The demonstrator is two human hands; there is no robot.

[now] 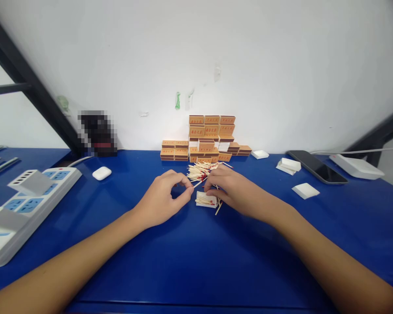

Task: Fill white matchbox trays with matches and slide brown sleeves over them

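My left hand (166, 196) pinches the pale end of a single match (198, 183), its fingertips left of a small white matchbox tray (206, 205). Several matches with red heads lie in that tray. My right hand (227, 187) curls over the tray's right side, thumb and fingers close together; whether they hold anything is hidden. Behind both hands a loose pile of matches (199, 170) is spread on the blue table, partly covered by my right hand. A few stray matches (218, 207) stick out at the tray's right edge.
Orange matchboxes (211, 130) stand stacked against the wall. White trays (305, 190), a phone (317, 167) and a white box (356, 166) lie on the right. A white earphone case (101, 173) and a power strip (36, 200) are on the left of the blue table (183, 270).
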